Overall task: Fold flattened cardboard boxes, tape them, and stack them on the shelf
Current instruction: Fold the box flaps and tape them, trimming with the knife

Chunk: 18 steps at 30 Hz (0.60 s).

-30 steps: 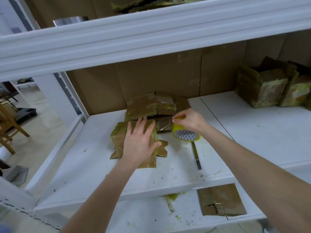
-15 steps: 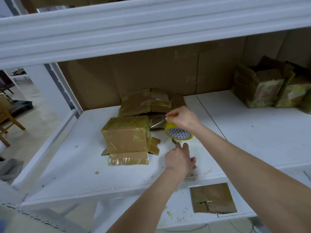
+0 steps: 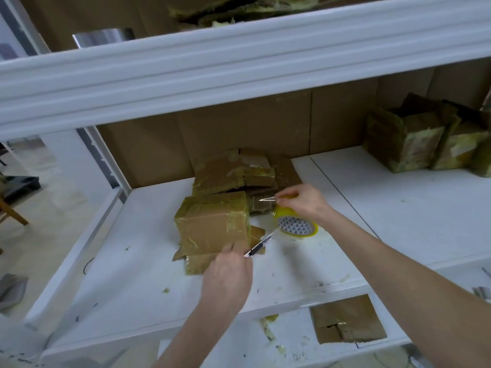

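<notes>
Now the left hand (image 3: 228, 272) grips a cutter (image 3: 259, 245); the right hand (image 3: 301, 201) holds the tape (image 3: 297, 226). The box (image 3: 212, 224) sits on the shelf (image 3: 398, 208) just beyond the left hand. Best to keep the tape taut and slice away from the fingers.

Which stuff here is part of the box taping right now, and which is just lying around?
In use: taped box, tape roll in the right hand, cutter in the left hand.
Lying about: flattened cardboard behind it, boxes at far right, cardboard scrap on the lower shelf.
</notes>
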Motion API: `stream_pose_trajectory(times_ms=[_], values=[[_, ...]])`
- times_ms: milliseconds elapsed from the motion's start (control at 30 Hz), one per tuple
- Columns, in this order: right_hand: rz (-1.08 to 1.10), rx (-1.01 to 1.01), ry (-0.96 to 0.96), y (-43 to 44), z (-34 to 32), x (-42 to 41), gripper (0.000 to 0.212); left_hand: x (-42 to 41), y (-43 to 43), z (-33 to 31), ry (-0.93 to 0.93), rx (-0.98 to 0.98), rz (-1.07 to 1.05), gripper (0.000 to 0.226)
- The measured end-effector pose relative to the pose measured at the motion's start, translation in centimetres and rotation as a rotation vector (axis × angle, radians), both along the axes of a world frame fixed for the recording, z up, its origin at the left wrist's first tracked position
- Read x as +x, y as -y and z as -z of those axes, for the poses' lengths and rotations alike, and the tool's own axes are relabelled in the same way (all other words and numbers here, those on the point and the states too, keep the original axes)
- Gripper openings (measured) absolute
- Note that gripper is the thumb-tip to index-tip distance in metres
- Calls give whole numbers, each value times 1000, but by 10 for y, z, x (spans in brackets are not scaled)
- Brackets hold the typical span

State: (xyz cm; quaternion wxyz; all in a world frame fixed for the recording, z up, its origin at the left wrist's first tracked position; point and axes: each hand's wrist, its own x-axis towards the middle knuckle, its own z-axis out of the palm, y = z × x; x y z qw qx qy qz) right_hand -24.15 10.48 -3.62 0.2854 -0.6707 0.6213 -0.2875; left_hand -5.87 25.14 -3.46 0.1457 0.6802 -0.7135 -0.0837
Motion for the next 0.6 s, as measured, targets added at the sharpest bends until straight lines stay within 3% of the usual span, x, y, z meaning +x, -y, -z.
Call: stream_pose_trajectory(times_ms=[100, 333, 600], values=[[7, 15, -10, -1, 5, 1, 19, 15, 4, -18, -57, -128, -75, 22], [74, -10, -73, 1, 10, 7, 19, -11, 42, -31, 159, -208, -105, 35], [21, -27, -94, 1, 13, 3, 19, -25, 35, -25, 25, -200, -182, 26]])
